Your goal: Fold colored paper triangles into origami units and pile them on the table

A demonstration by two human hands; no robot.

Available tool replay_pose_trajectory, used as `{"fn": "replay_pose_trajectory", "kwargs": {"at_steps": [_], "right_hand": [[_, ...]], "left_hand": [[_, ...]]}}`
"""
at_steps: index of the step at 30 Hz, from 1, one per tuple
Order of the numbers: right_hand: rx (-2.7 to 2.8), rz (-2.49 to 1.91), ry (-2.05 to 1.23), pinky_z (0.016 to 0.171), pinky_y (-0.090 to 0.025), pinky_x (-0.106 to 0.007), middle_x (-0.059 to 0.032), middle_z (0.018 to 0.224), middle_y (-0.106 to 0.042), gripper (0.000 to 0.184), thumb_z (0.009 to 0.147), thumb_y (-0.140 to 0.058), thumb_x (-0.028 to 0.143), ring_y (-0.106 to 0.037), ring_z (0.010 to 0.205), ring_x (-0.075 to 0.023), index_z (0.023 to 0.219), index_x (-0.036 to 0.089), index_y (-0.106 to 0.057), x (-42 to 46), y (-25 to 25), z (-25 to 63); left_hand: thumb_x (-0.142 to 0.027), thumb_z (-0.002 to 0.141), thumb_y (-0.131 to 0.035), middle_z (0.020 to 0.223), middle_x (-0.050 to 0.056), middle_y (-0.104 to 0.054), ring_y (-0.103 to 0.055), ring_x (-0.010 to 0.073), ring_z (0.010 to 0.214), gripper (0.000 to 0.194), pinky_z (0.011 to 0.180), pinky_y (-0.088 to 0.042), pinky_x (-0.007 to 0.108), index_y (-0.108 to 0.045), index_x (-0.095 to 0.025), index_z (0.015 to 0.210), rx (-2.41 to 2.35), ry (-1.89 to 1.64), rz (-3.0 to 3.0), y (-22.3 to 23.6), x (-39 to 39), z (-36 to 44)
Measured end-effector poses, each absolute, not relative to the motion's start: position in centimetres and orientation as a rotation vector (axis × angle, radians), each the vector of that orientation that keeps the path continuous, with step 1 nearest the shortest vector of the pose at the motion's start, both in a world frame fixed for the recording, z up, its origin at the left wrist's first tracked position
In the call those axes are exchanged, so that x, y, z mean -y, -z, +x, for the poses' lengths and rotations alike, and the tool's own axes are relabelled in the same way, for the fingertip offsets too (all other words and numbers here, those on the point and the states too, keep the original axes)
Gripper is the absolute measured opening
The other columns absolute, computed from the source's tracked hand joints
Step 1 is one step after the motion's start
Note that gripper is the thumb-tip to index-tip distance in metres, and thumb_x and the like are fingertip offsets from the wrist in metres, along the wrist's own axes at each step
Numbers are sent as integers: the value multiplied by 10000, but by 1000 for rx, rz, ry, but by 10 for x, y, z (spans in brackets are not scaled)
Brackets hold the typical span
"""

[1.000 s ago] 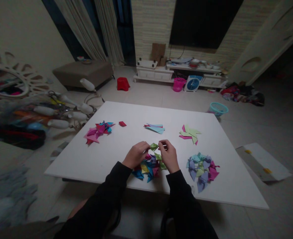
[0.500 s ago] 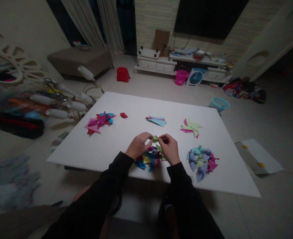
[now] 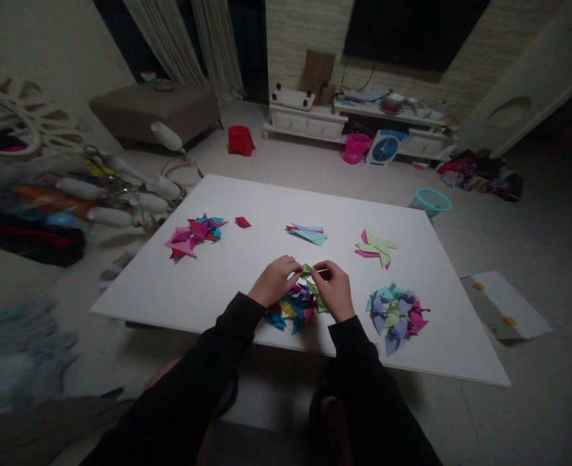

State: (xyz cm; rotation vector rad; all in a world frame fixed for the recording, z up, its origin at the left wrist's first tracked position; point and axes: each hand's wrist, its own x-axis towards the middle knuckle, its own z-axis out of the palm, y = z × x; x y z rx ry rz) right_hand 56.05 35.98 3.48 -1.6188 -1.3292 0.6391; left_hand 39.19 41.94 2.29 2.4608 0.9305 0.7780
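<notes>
Shaping, seemingly, we pinch a green origami piece (image 3: 306, 272) between left hand (image 3: 275, 281) and right hand (image 3: 334, 288), fingertips nearly closed above an origami pile (image 3: 287, 309); further folding would need steadiness.

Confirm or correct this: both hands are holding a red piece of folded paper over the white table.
Not quite: the folded paper is green, not red, as the head view shows. The left hand and right hand do hold it over the white table.
</notes>
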Motion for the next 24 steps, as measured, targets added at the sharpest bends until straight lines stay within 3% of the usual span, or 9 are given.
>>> {"fn": "replay_pose_trajectory", "kwargs": {"at_steps": [6,12,24], "right_hand": [[1310,-1626,-611,704,-526,-311,-71,998,-667,171,829,-584,338,-642,780,-178,902,197,-648,-363,-36,561],[1372,-1625,-660,672,-510,-290,-51,976,-654,131,813,-575,294,-637,755,-162,863,197,-647,-357,-35,563],[1423,-1628,-662,633,-490,-265,-33,921,-636,106,809,-569,273,-628,714,-143,805,199,-645,-355,-34,567]], "left_hand": [[-183,890,-602,858,75,-690,-601,231,908,116,853,-476,362,-712,-188,854,-1139,-617,2501,-1,-443,382],[-202,864,-606,861,86,-728,-625,240,858,153,798,-457,343,-757,-202,838,-1363,-352,2495,14,-456,372],[-222,861,-579,910,89,-749,-649,253,933,183,840,-443,347,-760,-216,842,-1429,-203,2534,35,-461,378]]}}
